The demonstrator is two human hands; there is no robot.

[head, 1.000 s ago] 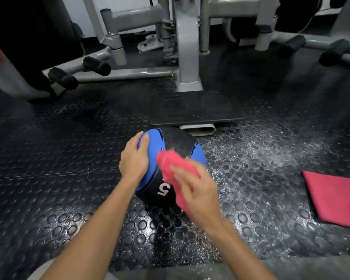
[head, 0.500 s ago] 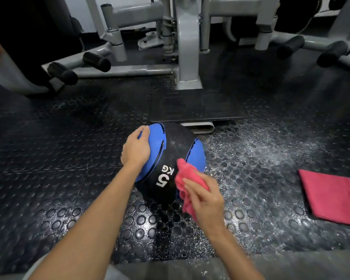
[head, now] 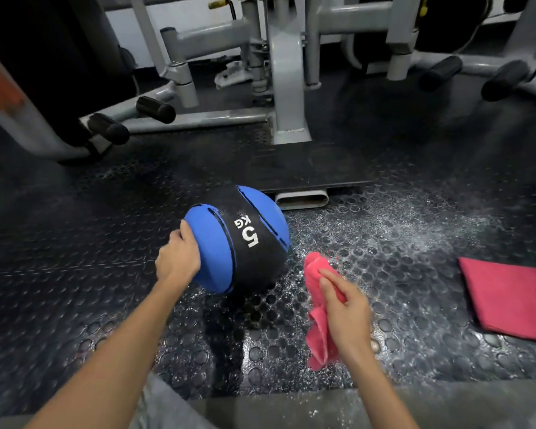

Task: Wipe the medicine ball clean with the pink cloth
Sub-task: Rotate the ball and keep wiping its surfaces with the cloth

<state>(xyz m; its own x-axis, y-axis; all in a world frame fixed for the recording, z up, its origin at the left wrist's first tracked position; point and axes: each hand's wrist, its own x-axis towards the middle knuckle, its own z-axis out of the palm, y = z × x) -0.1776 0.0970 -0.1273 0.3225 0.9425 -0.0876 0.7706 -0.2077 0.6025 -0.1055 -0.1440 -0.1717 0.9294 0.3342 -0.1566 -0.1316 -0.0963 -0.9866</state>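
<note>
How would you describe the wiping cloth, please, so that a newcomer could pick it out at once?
In front of the grey gym machine, a blue and black medicine ball marked 5 KG sits on the studded floor. Just right of it, the right hand grips the pink cloth. It is crumpled and hanging, unlike the folded red cloth lying flat farther right.

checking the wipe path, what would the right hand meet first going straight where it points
Likely the medicine ball, low on its right side, touched by the pink cloth the right hand grips; depth unclear.
</note>
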